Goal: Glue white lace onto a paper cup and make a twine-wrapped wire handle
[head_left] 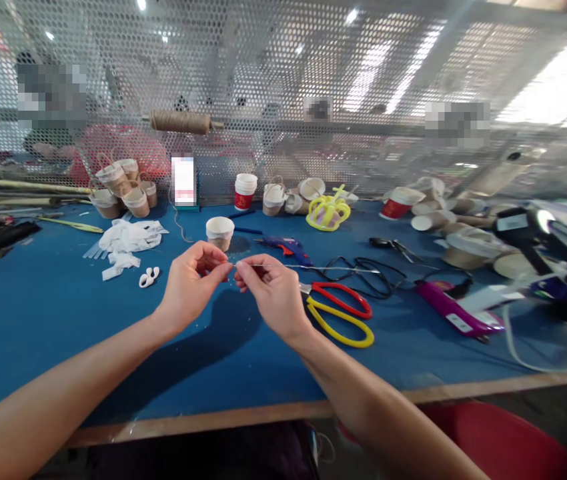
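Note:
Both my hands meet above the middle of the table, fingertips almost touching. My left hand (189, 283) is closed in a pinch, thumb against forefinger, on the end of a thin pale strand (331, 268). My right hand (277, 293) pinches the same strand close by, and its free length runs out straight to the right. Whether it is string or wire I cannot tell. Just behind my left fingers stands a paper cup (220, 230) with a brown lower part. Scissors (343, 313) with one red and one yellow handle lie beside my right wrist.
A blue glue gun (286, 248) lies behind my right hand, its black cord to the right. Pliers (393, 248), a purple tool (456, 310) and wrapped cups (128, 190) lie about. White gloves (131, 240) are at left; a twine roll (179, 122) hangs on the mesh.

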A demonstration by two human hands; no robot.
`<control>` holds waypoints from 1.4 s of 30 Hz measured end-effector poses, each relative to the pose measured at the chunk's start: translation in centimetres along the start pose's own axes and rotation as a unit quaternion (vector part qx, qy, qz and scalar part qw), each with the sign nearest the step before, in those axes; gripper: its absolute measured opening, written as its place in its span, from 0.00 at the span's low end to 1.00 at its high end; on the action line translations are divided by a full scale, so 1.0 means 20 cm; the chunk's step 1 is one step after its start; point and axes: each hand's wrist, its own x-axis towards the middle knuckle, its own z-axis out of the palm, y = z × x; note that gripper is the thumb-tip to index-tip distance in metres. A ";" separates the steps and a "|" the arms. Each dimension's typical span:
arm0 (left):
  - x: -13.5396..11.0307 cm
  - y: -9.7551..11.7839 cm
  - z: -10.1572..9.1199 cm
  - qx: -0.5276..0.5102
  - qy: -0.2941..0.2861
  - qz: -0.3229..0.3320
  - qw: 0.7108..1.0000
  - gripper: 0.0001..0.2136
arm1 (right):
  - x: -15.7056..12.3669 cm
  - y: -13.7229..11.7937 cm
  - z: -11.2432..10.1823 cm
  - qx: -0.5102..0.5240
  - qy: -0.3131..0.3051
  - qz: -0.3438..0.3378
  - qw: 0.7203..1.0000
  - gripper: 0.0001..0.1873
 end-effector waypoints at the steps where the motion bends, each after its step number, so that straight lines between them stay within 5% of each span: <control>1: 0.00 -0.01 0.01 -0.008 0.002 -0.003 1.000 0.06 | 0.00 0.00 0.00 -0.007 0.008 -0.005 1.000 0.09; 23: 0.03 -0.04 -0.01 -0.003 -0.042 -0.027 0.999 0.08 | 0.05 0.03 0.01 0.064 -0.019 0.050 0.996 0.07; 25: 0.03 -0.05 -0.04 0.051 -0.068 0.006 0.996 0.15 | 0.08 0.02 0.00 0.105 -0.009 0.073 0.992 0.07; 28: 0.00 -0.06 -0.10 0.194 -0.040 0.138 0.970 0.21 | 0.11 -0.02 -0.03 0.167 0.013 0.099 0.981 0.08; 32: -0.03 -0.04 -0.15 0.295 0.021 0.270 0.916 0.08 | 0.14 -0.07 -0.03 0.186 0.003 0.118 0.975 0.08; 35: 0.00 -0.03 -0.16 0.284 -0.039 0.162 0.944 0.09 | 0.14 -0.07 -0.01 0.190 -0.022 0.116 0.975 0.09; 38: 0.06 -0.02 -0.15 0.104 -0.159 -0.013 0.982 0.10 | 0.12 -0.04 0.02 0.181 -0.051 0.111 0.976 0.10; 42: 0.08 -0.05 -0.11 -0.142 -0.194 -0.155 0.958 0.08 | 0.10 0.02 0.02 0.147 -0.094 0.118 0.978 0.10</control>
